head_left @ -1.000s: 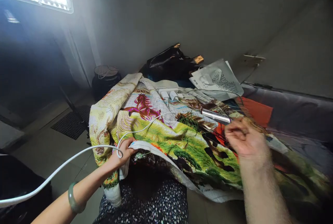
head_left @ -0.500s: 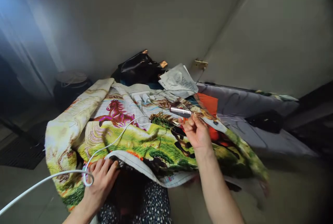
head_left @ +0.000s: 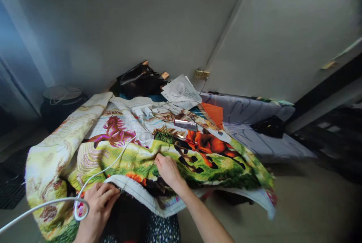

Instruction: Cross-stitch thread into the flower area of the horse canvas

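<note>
A large cross-stitch cloth [head_left: 132, 152] with pink and orange horses on green ground lies over my lap. My left hand [head_left: 97, 205] grips its near white edge at the lower left, with a white cable [head_left: 42, 205] looped around the fingers. My right hand [head_left: 166, 169] rests on the green stitched part near the middle, fingers pinched together; what they pinch is too small to see. A tangle of green thread [head_left: 164, 136] lies on the cloth just beyond it.
A silver flat object [head_left: 186, 124] and white chargers [head_left: 143, 111] lie on the far part of the cloth. Behind are a black bag [head_left: 138, 79], a printed white bag [head_left: 181, 90] and a grey couch [head_left: 254, 122] with a dark item. A dark pot [head_left: 60, 101] stands left.
My right hand has come down from near the silver object to the green part of the cloth. The view has swung right, and my left hand stays on the cloth edge.
</note>
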`<action>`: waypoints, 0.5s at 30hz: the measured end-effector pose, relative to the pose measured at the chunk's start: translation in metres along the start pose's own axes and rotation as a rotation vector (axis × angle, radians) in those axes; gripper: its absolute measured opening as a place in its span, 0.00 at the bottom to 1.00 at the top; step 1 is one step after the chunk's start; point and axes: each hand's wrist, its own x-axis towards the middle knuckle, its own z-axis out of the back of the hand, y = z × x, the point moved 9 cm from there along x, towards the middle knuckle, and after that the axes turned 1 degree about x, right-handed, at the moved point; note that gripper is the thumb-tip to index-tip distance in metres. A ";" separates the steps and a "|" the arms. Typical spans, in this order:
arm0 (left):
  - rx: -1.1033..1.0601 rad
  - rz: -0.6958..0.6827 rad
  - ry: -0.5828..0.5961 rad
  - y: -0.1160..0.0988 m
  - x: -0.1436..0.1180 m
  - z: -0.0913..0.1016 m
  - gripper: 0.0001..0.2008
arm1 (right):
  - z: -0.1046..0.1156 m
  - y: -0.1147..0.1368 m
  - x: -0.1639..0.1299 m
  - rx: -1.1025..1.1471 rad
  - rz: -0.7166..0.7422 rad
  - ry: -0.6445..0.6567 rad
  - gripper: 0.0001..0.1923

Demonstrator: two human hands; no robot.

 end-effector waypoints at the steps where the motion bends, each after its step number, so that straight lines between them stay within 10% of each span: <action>1: -0.020 0.023 0.014 0.001 0.001 0.000 0.04 | 0.007 -0.005 0.002 0.001 -0.002 0.011 0.07; 8: -0.198 0.379 0.084 0.022 0.008 0.002 0.11 | 0.107 -0.119 0.041 -0.099 -0.229 -0.139 0.16; 15: -0.639 0.638 0.131 0.030 0.015 0.002 0.13 | 0.095 -0.171 0.056 -0.109 -0.277 -0.109 0.02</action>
